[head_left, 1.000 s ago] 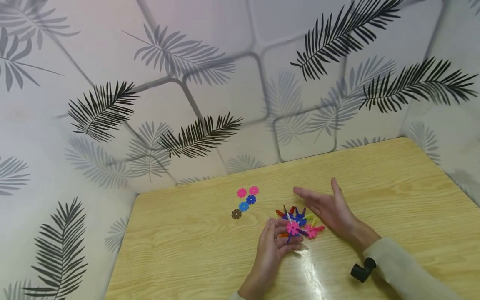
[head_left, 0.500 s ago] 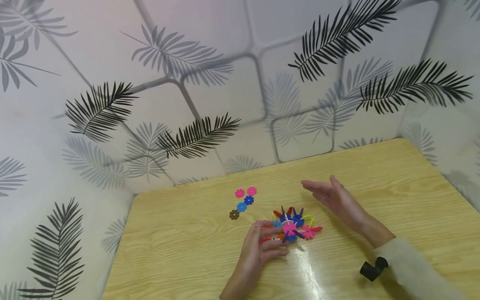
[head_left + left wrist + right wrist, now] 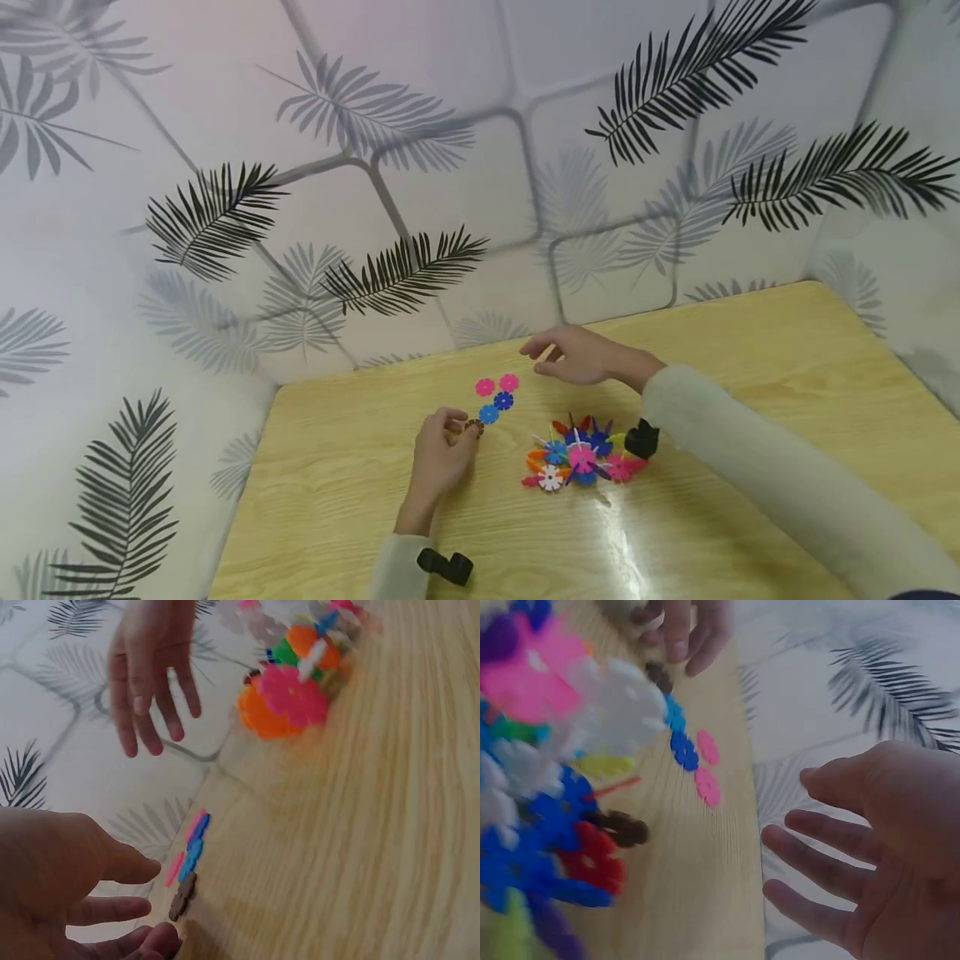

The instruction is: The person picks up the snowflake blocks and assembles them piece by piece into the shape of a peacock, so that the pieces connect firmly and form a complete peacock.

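My left hand (image 3: 442, 454) hovers at the brown notched plastic disc (image 3: 183, 898), thumb and fingers apart, with nothing visibly held between them. Beyond the brown piece lie a light blue disc (image 3: 489, 414), a dark blue disc (image 3: 503, 401) and two pink discs (image 3: 485, 387). To the right of the pink pair my right hand (image 3: 577, 354) hangs over the table with loosely bent, spread fingers, holding nothing. An assembled cluster of interlocking flower-shaped discs (image 3: 582, 458), in many colours, stands on the table between and in front of the hands.
The wood-grain table (image 3: 337, 500) meets a leaf-patterned wall (image 3: 420, 192) along its back edge. Black camera mounts sit on both wrists, the right mount (image 3: 642, 439) close to the cluster in the head view.
My left hand has left the cluster and moved left to the brown disc. The right hand has swung back and left, toward the pink discs. The cluster stays put.
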The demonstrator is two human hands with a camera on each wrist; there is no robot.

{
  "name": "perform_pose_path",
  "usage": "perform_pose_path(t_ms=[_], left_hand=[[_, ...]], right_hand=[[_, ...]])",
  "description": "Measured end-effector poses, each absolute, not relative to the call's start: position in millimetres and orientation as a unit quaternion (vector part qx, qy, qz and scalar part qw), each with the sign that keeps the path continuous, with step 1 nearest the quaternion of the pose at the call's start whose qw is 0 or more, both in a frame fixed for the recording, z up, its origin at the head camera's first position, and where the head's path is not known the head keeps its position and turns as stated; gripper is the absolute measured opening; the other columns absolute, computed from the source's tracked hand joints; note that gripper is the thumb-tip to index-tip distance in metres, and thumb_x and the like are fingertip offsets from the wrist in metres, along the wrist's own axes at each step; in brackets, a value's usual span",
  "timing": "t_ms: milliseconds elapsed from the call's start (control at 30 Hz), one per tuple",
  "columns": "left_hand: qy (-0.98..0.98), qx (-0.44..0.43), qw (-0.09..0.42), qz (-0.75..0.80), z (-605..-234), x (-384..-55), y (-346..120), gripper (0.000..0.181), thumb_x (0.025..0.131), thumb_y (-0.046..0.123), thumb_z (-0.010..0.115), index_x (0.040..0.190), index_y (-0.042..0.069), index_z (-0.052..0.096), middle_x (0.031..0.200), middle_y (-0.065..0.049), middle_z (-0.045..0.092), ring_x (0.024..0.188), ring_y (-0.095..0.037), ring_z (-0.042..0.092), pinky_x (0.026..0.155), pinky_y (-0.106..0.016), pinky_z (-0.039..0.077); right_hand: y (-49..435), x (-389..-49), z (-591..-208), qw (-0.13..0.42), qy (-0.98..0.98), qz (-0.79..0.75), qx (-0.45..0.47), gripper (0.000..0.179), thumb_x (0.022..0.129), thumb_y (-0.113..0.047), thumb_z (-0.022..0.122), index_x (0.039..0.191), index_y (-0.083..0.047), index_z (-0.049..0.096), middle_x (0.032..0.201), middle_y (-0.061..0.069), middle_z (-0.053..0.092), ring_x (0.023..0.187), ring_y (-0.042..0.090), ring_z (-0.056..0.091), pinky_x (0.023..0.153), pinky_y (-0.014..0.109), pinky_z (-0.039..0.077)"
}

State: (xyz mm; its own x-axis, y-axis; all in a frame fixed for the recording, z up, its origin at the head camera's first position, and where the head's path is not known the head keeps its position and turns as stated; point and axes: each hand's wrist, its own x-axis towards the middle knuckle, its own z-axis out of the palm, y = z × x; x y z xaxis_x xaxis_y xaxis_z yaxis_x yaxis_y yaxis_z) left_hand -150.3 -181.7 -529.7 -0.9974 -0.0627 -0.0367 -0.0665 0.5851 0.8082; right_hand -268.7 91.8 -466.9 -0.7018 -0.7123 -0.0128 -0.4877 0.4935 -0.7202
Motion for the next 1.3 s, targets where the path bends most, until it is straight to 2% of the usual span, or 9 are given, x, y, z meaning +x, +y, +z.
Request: perform_pose_path(t_ms=[167,367,633,767,867,967,1067,1200,1300], left_hand=[[0.940,-0.035,-0.030,0.337,-536,-162,-179,0.032,0.099,0.016,0.079,0.125,0.000,0.071,0.113,-0.017,0.061,0.092,-0.026,0.058,0.083,-0.045,0.054],[0.953,-0.010,-0.032,0.300,-533,-159,-176,0.020,0.097,0.010,0.081,0.111,0.001,0.072,0.105,-0.014,0.060,0.087,-0.021,0.055,0.078,-0.040,0.052],[0.944,0.001,-0.024,0.328,-536,-166,-175,0.021,0.094,0.006,0.082,0.109,0.002,0.067,0.103,-0.012,0.065,0.090,-0.021,0.057,0.081,-0.037,0.051],[0.914,0.002,-0.043,0.404,-539,-169,-174,0.016,0.094,-0.001,0.080,0.107,0.002,0.071,0.099,-0.014,0.073,0.084,-0.018,0.068,0.075,-0.027,0.057],[0.853,-0.020,-0.026,0.520,-539,-169,-172,0.013,0.098,-0.006,0.075,0.110,-0.001,0.073,0.101,-0.018,0.077,0.080,-0.017,0.075,0.070,-0.022,0.062],[0.772,-0.048,0.004,0.634,-537,-168,-171,0.013,0.102,-0.005,0.070,0.115,-0.008,0.071,0.105,-0.022,0.079,0.081,-0.016,0.077,0.073,-0.023,0.065],[0.704,-0.071,0.034,0.706,-534,-167,-171,0.015,0.105,-0.002,0.067,0.117,-0.012,0.068,0.102,-0.017,0.081,0.081,-0.011,0.076,0.077,-0.025,0.067],[0.664,-0.083,0.058,0.741,-529,-164,-169,0.012,0.107,0.001,0.067,0.114,-0.007,0.070,0.094,-0.003,0.081,0.082,-0.008,0.075,0.080,-0.024,0.066],[0.652,-0.077,0.064,0.751,-527,-161,-167,0.011,0.107,0.003,0.067,0.114,-0.005,0.071,0.094,0.000,0.081,0.084,-0.008,0.075,0.082,-0.023,0.066]], right_hand=[[55,-297,-462,0.179,0.874,-0.222,-0.395,0.044,0.109,-0.004,0.062,0.152,-0.004,0.061,0.152,0.021,0.064,0.131,0.040,0.069,0.114,0.051,0.057],[26,-303,-469,0.211,0.886,-0.149,-0.384,0.043,0.104,-0.013,0.075,0.147,-0.014,0.070,0.151,0.011,0.068,0.143,0.034,0.062,0.123,0.049,0.050],[18,-307,-484,0.195,0.899,-0.129,-0.370,0.024,0.093,-0.009,0.086,0.117,-0.014,0.082,0.120,0.004,0.073,0.112,0.024,0.067,0.107,0.042,0.059],[21,-313,-491,0.187,0.899,-0.155,-0.365,0.018,0.089,-0.009,0.088,0.102,-0.013,0.076,0.103,0.000,0.070,0.092,0.016,0.061,0.088,0.032,0.058],[27,-312,-491,0.173,0.886,-0.216,-0.372,0.016,0.090,-0.008,0.087,0.095,-0.011,0.073,0.092,0.000,0.069,0.083,0.012,0.058,0.078,0.026,0.053],[34,-302,-483,0.149,0.859,-0.291,-0.394,0.013,0.094,-0.010,0.086,0.094,-0.011,0.073,0.089,-0.001,0.073,0.080,0.008,0.063,0.077,0.025,0.056],[43,-287,-472,0.133,0.828,-0.352,-0.416,0.010,0.095,-0.010,0.085,0.096,-0.011,0.076,0.091,-0.002,0.079,0.081,0.005,0.071,0.080,0.026,0.061],[51,-271,-466,0.134,0.795,-0.406,-0.430,0.007,0.096,-0.006,0.084,0.096,-0.011,0.079,0.093,0.001,0.084,0.084,0.007,0.078,0.081,0.025,0.065],[52,-265,-465,0.142,0.781,-0.423,-0.436,0.007,0.096,-0.005,0.083,0.094,-0.010,0.080,0.093,0.003,0.084,0.086,0.013,0.081,0.080,0.023,0.065]])
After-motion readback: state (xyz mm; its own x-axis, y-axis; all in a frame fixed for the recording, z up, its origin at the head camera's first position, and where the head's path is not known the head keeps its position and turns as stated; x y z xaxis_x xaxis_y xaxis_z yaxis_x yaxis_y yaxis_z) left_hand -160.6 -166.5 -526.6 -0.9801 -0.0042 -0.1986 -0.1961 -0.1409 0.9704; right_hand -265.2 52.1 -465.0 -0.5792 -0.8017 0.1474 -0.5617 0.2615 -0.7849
